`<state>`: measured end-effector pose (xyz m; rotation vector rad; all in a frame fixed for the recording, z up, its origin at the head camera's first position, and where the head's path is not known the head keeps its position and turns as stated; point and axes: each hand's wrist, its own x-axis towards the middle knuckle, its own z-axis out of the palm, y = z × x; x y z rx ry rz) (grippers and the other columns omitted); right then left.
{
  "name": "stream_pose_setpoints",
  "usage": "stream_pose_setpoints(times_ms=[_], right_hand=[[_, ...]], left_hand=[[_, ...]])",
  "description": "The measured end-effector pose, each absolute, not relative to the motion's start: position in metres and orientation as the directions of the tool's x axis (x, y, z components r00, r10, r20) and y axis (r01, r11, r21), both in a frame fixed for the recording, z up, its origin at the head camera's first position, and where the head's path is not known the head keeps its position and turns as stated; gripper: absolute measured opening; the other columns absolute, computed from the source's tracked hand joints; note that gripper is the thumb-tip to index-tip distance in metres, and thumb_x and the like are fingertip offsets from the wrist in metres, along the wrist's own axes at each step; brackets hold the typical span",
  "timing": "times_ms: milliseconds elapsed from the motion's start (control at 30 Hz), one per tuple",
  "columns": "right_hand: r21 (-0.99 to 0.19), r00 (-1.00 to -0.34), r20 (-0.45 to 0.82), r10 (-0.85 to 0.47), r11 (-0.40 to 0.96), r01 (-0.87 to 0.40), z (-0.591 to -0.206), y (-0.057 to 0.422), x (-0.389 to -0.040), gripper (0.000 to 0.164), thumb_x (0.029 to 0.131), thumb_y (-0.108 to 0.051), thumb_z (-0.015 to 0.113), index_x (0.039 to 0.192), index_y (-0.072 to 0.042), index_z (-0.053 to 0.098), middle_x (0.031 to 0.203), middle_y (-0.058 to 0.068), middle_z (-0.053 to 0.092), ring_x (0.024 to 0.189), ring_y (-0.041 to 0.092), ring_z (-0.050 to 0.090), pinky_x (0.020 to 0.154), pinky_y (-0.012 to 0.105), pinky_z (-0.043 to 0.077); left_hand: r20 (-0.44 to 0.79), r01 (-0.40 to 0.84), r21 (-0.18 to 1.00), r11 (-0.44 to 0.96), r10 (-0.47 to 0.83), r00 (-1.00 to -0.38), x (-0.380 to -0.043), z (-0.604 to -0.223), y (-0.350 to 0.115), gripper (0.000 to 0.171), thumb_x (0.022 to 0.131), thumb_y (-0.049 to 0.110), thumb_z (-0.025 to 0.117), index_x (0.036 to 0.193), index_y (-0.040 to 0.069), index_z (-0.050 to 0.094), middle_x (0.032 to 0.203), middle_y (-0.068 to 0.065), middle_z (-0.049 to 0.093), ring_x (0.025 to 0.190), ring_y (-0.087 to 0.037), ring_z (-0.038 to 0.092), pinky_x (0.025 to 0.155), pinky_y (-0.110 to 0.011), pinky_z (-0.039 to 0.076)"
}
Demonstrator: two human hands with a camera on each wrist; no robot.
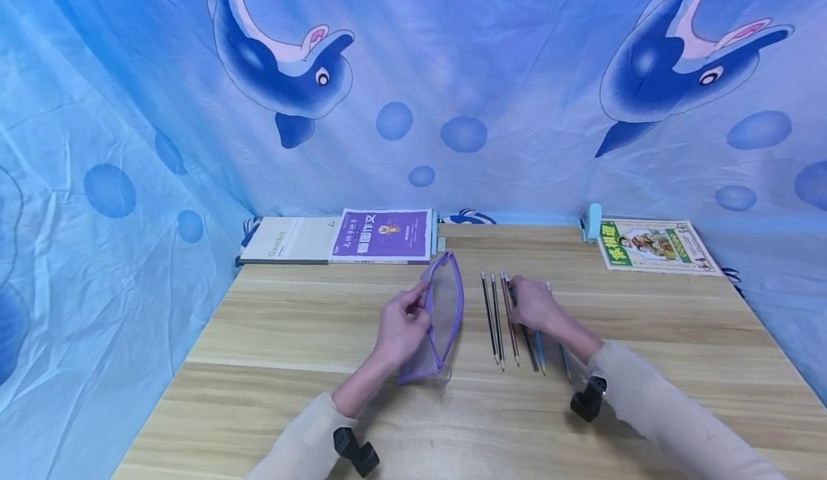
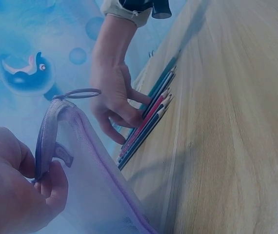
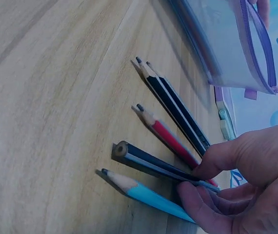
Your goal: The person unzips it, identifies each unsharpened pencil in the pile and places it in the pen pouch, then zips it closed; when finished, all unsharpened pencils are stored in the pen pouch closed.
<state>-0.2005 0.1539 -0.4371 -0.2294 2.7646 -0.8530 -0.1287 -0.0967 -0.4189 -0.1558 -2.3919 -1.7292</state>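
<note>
My left hand [image 1: 402, 326] pinches one edge of a see-through pouch with a purple zip [image 1: 446, 365], its mouth spread apart. In the left wrist view the thumb and fingers hold the zip edge, and a thin loop [image 2: 83, 92] hangs at its end. To the right, my right hand [image 1: 536, 306] reaches down over several pencils on the table. Its thumb and fingers pinch a dark, flat-ended pencil [image 3: 148, 163] lying among them. Beside it lie a light blue pencil [image 3: 158, 201] and a red pencil [image 3: 170, 141]. Two black pencils [image 3: 175, 105] lie closest to the pouch.
A purple book [image 1: 381, 234] and a pale book marked Gambit [image 1: 284, 240] lie at the back left. Towards the back right is a green-and-white booklet [image 1: 659, 247] beside a light blue clamp [image 1: 591, 222]. A blue dolphin-print curtain [image 1: 504, 179] hangs behind the wooden table [image 1: 284, 322].
</note>
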Motion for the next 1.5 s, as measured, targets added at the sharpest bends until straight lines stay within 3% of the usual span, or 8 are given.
stream_pose_setpoints(times_ms=[333,600,833,1167,1500], right_hand=[[-0.731,-0.956,-0.206,-0.210,0.682,0.007,-0.422,0.160,-0.198,0.082,0.080,0.008,0.069,0.150,0.008,0.027,0.075,0.013,0.063,0.049,0.026,0.062,0.051,0.036,0.058],[-0.837,-0.968,-0.111,-0.224,0.546,-0.031,-0.411,0.163,-0.200,0.081,0.084,0.005,0.068,0.152,0.007,0.023,0.089,0.018,0.059,0.061,0.028,0.064,0.058,0.040,0.061],[-0.896,-0.981,-0.091,-0.173,0.444,0.005,-0.400,0.155,-0.198,0.082,0.083,0.005,0.064,0.155,-0.001,0.024,0.098,0.018,0.054,0.070,0.033,0.064,0.063,0.045,0.061],[-0.939,-0.989,-0.050,-0.140,0.345,-0.002,-0.386,0.136,-0.191,0.082,0.083,0.007,0.060,0.157,-0.005,0.025,0.098,0.018,0.054,0.072,0.031,0.063,0.067,0.047,0.061],[-0.991,-0.990,0.005,-0.141,0.134,-0.024,-0.385,0.111,-0.183,0.080,0.085,0.007,0.060,0.156,-0.005,0.025,0.099,0.017,0.052,0.072,0.021,0.062,0.064,0.044,0.062]], left_hand=[[0.227,0.209,0.920,0.330,-0.017,-0.974,-0.129,-0.417,-0.096,0.052,0.077,-0.014,0.057,0.129,-0.010,0.060,0.090,-0.009,0.060,0.081,-0.021,0.056,0.065,-0.021,0.053],[0.204,0.186,0.930,0.318,-0.023,-0.979,-0.130,-0.415,-0.097,0.053,0.078,-0.014,0.058,0.131,-0.009,0.059,0.091,-0.008,0.059,0.082,-0.020,0.056,0.065,-0.021,0.054],[0.208,0.189,0.931,0.312,-0.029,-0.978,-0.130,-0.414,-0.096,0.053,0.078,-0.015,0.058,0.130,-0.009,0.059,0.091,-0.009,0.060,0.083,-0.021,0.056,0.064,-0.021,0.054],[0.214,0.194,0.927,0.321,-0.029,-0.976,-0.130,-0.414,-0.095,0.052,0.077,-0.015,0.058,0.129,-0.010,0.059,0.090,-0.009,0.060,0.083,-0.022,0.057,0.065,-0.021,0.054],[0.231,0.209,0.919,0.335,-0.028,-0.972,-0.131,-0.416,-0.095,0.050,0.078,-0.016,0.057,0.128,-0.011,0.060,0.090,-0.012,0.061,0.082,-0.022,0.058,0.066,-0.023,0.056]])
